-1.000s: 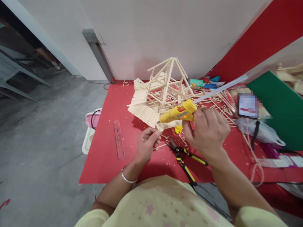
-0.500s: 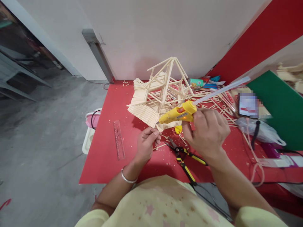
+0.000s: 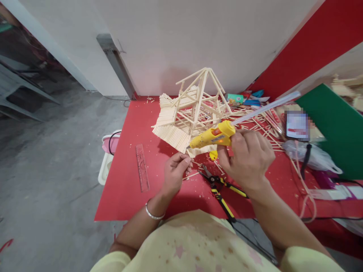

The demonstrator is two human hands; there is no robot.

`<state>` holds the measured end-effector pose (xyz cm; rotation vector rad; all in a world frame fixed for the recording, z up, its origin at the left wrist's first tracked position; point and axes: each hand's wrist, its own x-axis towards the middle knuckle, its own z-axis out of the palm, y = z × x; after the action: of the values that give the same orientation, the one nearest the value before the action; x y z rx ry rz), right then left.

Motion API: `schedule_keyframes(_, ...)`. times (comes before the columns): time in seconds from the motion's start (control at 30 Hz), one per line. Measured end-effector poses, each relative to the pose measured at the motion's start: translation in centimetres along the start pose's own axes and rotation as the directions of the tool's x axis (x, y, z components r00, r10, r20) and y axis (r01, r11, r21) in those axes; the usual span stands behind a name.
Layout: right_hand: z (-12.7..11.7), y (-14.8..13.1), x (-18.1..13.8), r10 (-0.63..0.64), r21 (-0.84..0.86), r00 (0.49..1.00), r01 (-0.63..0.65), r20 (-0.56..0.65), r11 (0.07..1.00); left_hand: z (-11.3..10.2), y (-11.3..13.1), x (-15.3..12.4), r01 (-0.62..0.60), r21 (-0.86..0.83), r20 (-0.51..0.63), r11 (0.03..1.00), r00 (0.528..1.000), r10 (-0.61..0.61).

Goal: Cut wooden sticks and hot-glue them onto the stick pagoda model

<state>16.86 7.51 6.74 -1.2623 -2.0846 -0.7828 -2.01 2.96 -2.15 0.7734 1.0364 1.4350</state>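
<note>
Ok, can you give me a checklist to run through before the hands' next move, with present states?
1. Glue gun gripped in right hand: ok.
2. Glue stick in the gun's rear: ok, a long length sticks out.
3. Left hand well away from the nozzle: not ok, its fingers are close.
4. Cutters set down: ok, lying on the table.
5. Fresh glue at the nozzle: cannot tell, too small.

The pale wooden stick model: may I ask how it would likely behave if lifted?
The pale wooden stick model is probably light for its size, given its open framework. It may be fragile, since its slender upper bars look thin and widely spaced.
</note>
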Motion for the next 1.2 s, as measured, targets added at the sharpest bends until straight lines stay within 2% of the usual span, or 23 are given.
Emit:
schedule_keyframes(0.3, -0.02, -0.01, 0.11, -0.020, -0.012, 1.000, 0.019, -0.024, 1.000, -0.22, -0.34, 0.01, -0.017, 0.043, -0.012, 0.999, 1.000, 0.017)
schedule_keyframes(0.57, -0.04, 0.06, -0.07, -0.003, -0.015, 1.000, 0.003, 0.002, 1.000, -0.25, -0.16, -0.08, -0.002, 0.033, 0.007, 0.999, 1.000, 0.002)
schedule_keyframes(0.97, -0.03, 0.25, -0.19, 0.032, 0.089, 0.999, -0.030, -0.017, 0.996, -0.46, -0.54, 0.08, -0.021, 0.023, 0.029, 1.000, 0.999, 0.021)
schedule_keyframes(1.2, -0.18, 0.29, -0.21, 0.005, -0.001, 1.000, -0.005, -0.007, 1.000, -0.38, -0.61, 0.06, -0.030, -0.001, 0.036, 1.000, 0.999, 0.030)
